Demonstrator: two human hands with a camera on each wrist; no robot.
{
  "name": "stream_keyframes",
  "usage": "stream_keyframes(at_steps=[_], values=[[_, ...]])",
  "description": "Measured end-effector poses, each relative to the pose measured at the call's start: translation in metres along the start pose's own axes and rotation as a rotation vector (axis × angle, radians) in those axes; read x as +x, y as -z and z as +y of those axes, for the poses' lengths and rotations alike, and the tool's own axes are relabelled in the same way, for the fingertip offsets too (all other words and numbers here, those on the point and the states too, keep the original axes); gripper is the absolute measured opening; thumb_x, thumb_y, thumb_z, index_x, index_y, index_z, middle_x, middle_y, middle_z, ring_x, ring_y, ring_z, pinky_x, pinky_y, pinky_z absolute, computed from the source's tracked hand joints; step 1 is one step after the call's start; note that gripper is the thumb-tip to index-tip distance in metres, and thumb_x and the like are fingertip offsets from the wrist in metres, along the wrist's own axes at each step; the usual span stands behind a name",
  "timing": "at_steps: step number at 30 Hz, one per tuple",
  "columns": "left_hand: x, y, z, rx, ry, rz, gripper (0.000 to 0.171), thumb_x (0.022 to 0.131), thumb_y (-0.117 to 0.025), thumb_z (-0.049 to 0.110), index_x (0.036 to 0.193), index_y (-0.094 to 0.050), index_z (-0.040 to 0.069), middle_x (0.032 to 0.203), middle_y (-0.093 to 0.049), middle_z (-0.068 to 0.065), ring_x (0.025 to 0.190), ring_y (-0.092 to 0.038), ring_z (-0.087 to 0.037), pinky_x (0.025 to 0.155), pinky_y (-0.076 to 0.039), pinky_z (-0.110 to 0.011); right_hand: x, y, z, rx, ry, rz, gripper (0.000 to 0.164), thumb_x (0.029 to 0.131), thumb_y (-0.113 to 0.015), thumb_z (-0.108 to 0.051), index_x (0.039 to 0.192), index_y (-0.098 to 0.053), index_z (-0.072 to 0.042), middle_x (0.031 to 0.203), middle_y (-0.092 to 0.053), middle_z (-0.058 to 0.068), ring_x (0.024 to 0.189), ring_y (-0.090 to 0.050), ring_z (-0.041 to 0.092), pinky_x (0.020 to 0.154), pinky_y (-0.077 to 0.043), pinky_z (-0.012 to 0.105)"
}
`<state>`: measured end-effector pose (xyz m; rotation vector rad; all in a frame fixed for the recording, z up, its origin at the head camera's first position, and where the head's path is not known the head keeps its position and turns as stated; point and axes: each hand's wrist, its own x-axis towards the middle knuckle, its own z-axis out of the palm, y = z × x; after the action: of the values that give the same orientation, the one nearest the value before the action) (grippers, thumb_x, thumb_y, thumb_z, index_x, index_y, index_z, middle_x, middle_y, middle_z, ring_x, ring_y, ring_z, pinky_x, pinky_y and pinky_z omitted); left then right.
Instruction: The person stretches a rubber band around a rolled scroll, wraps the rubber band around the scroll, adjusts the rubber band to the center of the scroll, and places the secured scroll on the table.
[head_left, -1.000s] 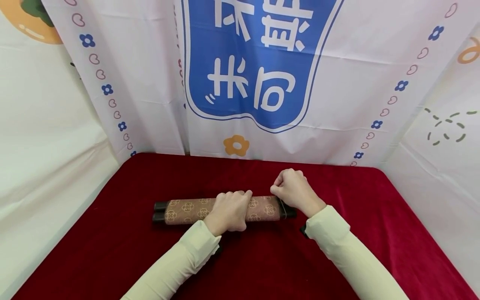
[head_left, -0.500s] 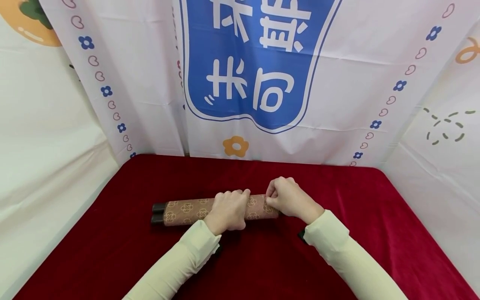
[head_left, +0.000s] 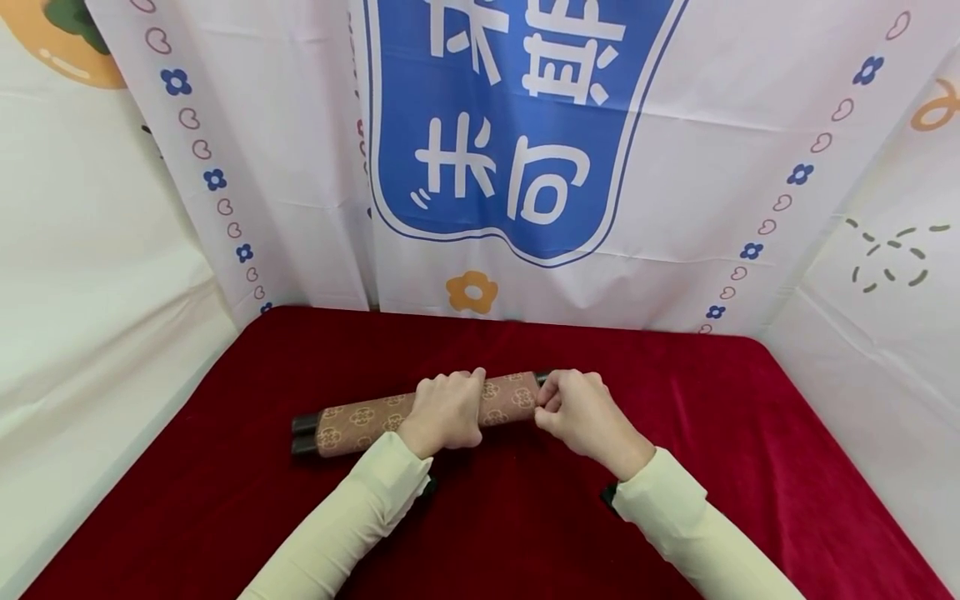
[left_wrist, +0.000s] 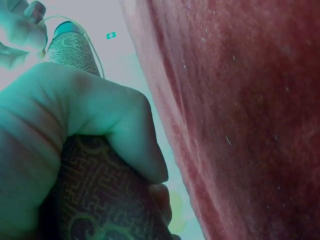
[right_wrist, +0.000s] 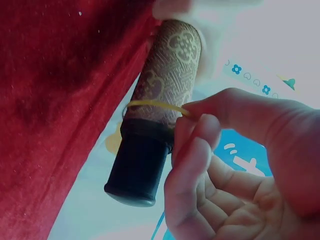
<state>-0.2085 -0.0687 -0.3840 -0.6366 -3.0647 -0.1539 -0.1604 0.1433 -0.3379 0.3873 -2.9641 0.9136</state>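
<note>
A rolled scroll in brown patterned brocade slants over the red cloth, its right end farther back than its left. Two dark knobs stick out at its left end. Around the scroll's middle, my left hand grips from above; in the left wrist view the thumb and fingers wrap the roll. My right hand is at the right end. Its thumb and index finger pinch a thin yellow band, which passes round the brocade just above a black end knob. The band's far side is hidden.
Red velvet cloth covers the table. A white printed curtain with a blue panel hangs at the table's back edge, and white fabric walls stand on both sides.
The scroll's right end has swung up and back, tilting the roll, and my left hand has shifted slightly left with it. My right hand has come down from above the end and now pulls at the band.
</note>
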Motion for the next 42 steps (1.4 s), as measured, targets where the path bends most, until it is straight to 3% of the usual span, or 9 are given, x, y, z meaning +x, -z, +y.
stream_keyframes(at_steps=[8,17,25,33,37,42], values=[[0.004,-0.001,-0.008,-0.001,0.034,-0.010,0.061,0.076,-0.086,0.028,0.130,-0.063,0.013,0.098,-0.073,-0.003,0.076,-0.070,-0.030,0.061,-0.053,-0.048,-0.005,-0.007,0.003,0.038,-0.039,-0.046,0.010,0.085,-0.077,-0.002,0.089,-0.071,-0.009,0.078,-0.073,0.000,0.071,-0.066,0.010,0.068,-0.056,0.027],[0.008,-0.005,-0.009,-0.044,0.045,-0.090,0.055,0.078,-0.084,0.026,0.126,-0.063,0.013,0.096,-0.072,-0.006,0.079,-0.069,-0.030,0.064,-0.053,-0.048,-0.008,-0.004,-0.002,0.084,0.084,0.011,0.009,0.084,-0.073,-0.001,0.087,-0.069,-0.009,0.076,-0.071,-0.002,0.067,-0.064,0.008,0.063,-0.053,0.023],[0.011,-0.008,-0.008,-0.058,0.059,-0.141,0.056,0.078,-0.083,0.026,0.130,-0.064,0.013,0.100,-0.073,-0.007,0.084,-0.070,-0.031,0.069,-0.055,-0.049,-0.002,0.001,-0.011,0.125,0.121,0.060,0.008,0.087,-0.069,-0.002,0.090,-0.071,-0.009,0.082,-0.074,0.001,0.076,-0.069,0.010,0.069,-0.057,0.024],[0.012,-0.009,-0.004,-0.054,0.049,-0.254,0.066,0.080,-0.080,0.024,0.142,-0.059,0.016,0.118,-0.074,-0.008,0.096,-0.071,-0.029,0.081,-0.056,-0.051,0.008,0.010,-0.015,0.195,0.088,0.092,0.005,0.093,-0.067,-0.006,0.094,-0.072,-0.008,0.086,-0.075,0.002,0.076,-0.069,0.011,0.068,-0.057,0.026],[0.009,-0.007,-0.003,-0.072,0.058,-0.263,0.079,0.079,-0.086,0.027,0.151,-0.053,0.018,0.124,-0.074,-0.008,0.101,-0.071,-0.030,0.082,-0.056,-0.051,0.013,0.015,-0.017,0.211,0.088,0.120,0.005,0.093,-0.067,-0.007,0.093,-0.072,-0.008,0.086,-0.075,0.003,0.075,-0.069,0.012,0.069,-0.056,0.026],[0.007,-0.004,-0.001,-0.104,0.035,-0.254,0.088,0.076,-0.092,0.043,0.151,-0.051,0.019,0.132,-0.070,-0.006,0.115,-0.069,-0.028,0.088,-0.055,-0.053,0.017,0.017,-0.018,0.211,0.073,0.128,0.005,0.093,-0.067,-0.007,0.094,-0.072,-0.009,0.086,-0.074,0.003,0.075,-0.069,0.013,0.073,-0.057,0.028]])
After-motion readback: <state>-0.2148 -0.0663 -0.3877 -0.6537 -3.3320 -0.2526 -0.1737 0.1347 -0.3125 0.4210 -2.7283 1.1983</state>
